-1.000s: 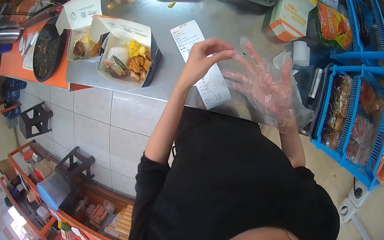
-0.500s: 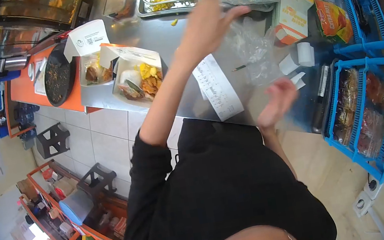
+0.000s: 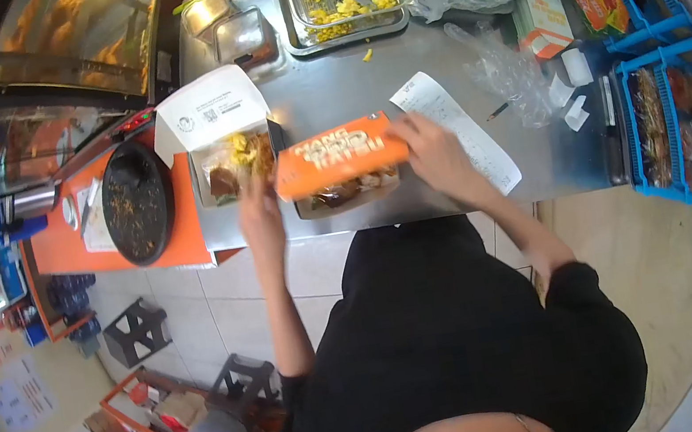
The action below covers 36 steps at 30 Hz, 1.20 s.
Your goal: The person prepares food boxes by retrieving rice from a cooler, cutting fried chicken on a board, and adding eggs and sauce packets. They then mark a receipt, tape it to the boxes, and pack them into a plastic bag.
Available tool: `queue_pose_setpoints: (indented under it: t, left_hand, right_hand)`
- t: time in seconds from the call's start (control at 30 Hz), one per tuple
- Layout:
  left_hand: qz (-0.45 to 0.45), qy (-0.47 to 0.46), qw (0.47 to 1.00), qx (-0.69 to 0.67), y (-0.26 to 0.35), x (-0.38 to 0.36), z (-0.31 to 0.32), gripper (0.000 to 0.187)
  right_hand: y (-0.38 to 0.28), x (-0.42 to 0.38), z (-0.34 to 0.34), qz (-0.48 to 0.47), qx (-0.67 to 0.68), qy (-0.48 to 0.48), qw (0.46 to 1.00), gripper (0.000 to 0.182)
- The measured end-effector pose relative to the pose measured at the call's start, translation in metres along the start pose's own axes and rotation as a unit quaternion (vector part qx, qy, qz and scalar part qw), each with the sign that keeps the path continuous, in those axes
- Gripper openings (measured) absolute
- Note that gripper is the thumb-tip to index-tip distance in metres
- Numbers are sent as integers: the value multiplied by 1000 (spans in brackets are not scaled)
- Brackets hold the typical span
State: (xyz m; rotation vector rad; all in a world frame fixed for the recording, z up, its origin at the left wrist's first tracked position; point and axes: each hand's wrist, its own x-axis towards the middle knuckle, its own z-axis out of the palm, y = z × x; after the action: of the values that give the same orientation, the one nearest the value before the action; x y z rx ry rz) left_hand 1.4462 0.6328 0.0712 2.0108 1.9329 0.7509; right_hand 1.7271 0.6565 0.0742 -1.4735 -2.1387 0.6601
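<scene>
Orange-lidded box (image 3: 341, 156) is on the metal worktop (image 3: 305, 88) between my two sets of fingers, lid tilted, food peeking out below. Left to right: black pan (image 3: 140, 213) well left of my left fingers (image 3: 258, 200), open food box (image 3: 215, 162) right by them. Those are blurry, so can't tell if they're pinching. My right fingers (image 3: 417, 138) are bent against the lid's right end, pinch unclear. Long receipt (image 3: 465, 128) just right of them.

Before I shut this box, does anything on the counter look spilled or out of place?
Yes. A stray yellow food bit lies on the steel counter, just outside the tray, so it looks spilled. White paper scraps and crumpled clear plastic lie loose on your right, like litter.
</scene>
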Motion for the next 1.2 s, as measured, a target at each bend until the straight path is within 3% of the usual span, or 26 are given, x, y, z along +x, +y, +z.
queue_pose_setpoints:
  t: [0.07, 0.13, 0.23, 0.27, 0.4, 0.47, 0.57, 0.7, 0.8, 0.97, 1.03, 1.2]
  left_hand:
    - [-19, 36, 994, -101, -12, -23, 35, 21]
    - [-13, 80, 979, -185, -16, -29, 49, 24]
    - [-71, -8, 977, -202, -2, -17, 33, 19]
    - [-54, -11, 979, -198, 5, -13, 27, 17]
    - [-80, -89, 983, -140, 2, -3, 24, 22]
    - [23, -44, 992, -115, -2, -3, 33, 27]
    - [38, -50, 991, -118, 17, -3, 27, 34]
    - [-14, -34, 973, -227, 11, -13, 49, 18]
    - [-12, -32, 977, -208, 9, -11, 54, 11]
    - [-17, -64, 985, -161, 14, 3, 37, 12]
    - [62, -75, 984, -146, 2, 3, 46, 11]
    - [4, -63, 984, -164, 11, -7, 46, 15]
  right_hand:
    - [15, -16, 40, 15, 57, 35, 998, 23]
    - [23, -33, 73, 78, 263, 56, 960, 30]
    - [1, -24, 69, 78, 274, 83, 955, 37]
    - [0, -21, 71, 41, 236, 132, 962, 35]
    - [-2, -26, 51, 45, 198, 139, 969, 33]
    - [7, -33, 55, 49, 217, 152, 963, 30]
    - [12, -41, 52, 61, 229, 176, 955, 29]
    - [19, -49, 62, 96, 185, 165, 964, 26]
    - [11, -50, 67, 95, 251, 192, 944, 26]
    - [-2, -37, 35, 142, 223, 154, 952, 29]
    - [-2, -41, 39, 146, 201, 147, 957, 28]
    - [7, -47, 61, 149, 181, 147, 961, 19]
